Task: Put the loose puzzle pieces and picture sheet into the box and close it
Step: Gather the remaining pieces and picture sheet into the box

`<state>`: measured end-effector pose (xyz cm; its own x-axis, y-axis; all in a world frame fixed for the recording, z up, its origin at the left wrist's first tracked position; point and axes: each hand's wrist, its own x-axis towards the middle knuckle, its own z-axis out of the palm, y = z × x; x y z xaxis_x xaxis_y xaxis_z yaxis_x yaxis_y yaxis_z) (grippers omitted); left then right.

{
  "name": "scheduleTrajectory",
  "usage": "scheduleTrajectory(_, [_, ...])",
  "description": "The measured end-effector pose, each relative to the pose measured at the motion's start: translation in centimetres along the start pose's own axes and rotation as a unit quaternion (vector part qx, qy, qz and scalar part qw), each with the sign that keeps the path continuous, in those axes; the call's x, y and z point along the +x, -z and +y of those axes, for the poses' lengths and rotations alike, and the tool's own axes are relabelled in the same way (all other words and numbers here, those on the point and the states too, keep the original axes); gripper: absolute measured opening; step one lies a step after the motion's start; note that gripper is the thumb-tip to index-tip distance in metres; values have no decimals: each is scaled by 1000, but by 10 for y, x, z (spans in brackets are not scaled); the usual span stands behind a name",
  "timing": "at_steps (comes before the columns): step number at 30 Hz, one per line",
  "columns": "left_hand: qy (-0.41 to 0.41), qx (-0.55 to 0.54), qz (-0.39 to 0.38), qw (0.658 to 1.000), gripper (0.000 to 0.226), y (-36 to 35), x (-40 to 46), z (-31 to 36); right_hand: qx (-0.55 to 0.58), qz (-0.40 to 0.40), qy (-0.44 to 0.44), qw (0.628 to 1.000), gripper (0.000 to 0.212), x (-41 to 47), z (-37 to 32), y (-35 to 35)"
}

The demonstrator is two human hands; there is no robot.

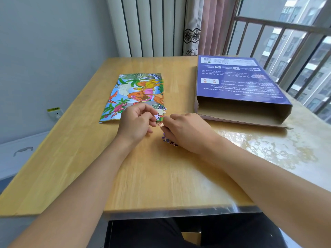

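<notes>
We pinched puzzle pieces (pixel 160 112) in our left hand (pixel 137 122) | our right hand (pixel 186 132) grasped more pieces | picture sheet (pixel 132 93) beside | box (pixel 238 83) open-ended on table (pixel 89 158)

A wooden table (pixel 89 158) stands before a white radiator (pixel 148 25), curtain (pixel 202 25) and window railing (pixel 279 33).

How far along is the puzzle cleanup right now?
Nothing looks packed yet: the box lies open-ended. Left hand and right hand are gathering puzzle pieces. The picture sheet is on the table. Packing and closing remain.
</notes>
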<state>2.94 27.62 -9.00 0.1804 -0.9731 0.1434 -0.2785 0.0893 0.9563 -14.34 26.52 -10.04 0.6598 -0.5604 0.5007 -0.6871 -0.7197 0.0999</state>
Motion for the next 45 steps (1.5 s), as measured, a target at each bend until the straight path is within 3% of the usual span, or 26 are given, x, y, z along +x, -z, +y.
scheduleTrajectory(3, [-3,-20,8,1000,26,2,1,2,114,-6,-146,983,28,5,8,7])
scheduleTrajectory(5, [5,-42,12,999,24,1,3,6,239,35,-284,928,29,4,19,18])
scheduleTrajectory(7, [22,-73,4,997,22,-2,6,12,398,80,-448,797,31,2,35,33])
scheduleTrajectory(10, [2,-58,-55,997,19,-15,11,30,578,114,-620,518,15,-11,68,55])
scheduleTrajectory(12, [-87,47,-83,992,16,-29,14,41,632,99,-649,412,17,-23,89,62])
scheduleTrajectory(15, [-239,227,-119,937,10,-61,15,56,668,107,-658,331,15,-38,106,73])
scheduleTrajectory(20, [-296,244,-154,911,26,-114,7,47,720,208,-631,203,48,-43,120,81])
scheduleTrajectory(25, [-305,310,-167,885,52,-114,3,32,816,292,-470,169,64,-41,117,77])
scheduleTrajectory(27, [-295,335,-168,879,46,-105,6,28,816,308,-452,185,62,-44,113,73])
scheduleTrajectory(30, [-271,339,-166,886,34,-96,12,21,751,296,-520,279,62,-50,110,68])
scheduleTrajectory(33, [-253,342,-172,888,25,-94,15,19,666,274,-605,341,62,-53,108,71])
scheduleTrajectory(34, [-250,339,-174,890,23,-94,16,18,631,256,-626,380,46,-54,105,76])
scheduleTrajectory(36, [-251,328,-170,895,20,-95,17,17,530,195,-656,501,4,-63,103,84])
scheduleTrajectory(37, [-253,324,-167,896,19,-95,18,16,460,160,-648,585,10,-71,102,87])
scheduleTrajectory(39, [-257,320,-162,897,18,-96,19,15,310,110,-562,759,19,-86,105,87])
scheduleTrajectory(41, [-260,315,-156,900,16,-98,21,14,215,29,-415,884,22,-97,106,85])
scheduleTrajectory(43, [-265,307,-150,902,14,-98,21,14,186,-105,-289,933,29,-98,105,82])
scheduleTrajectory(45, [-273,300,-141,903,13,-99,22,13,148,-209,-217,942,51,-95,109,80])
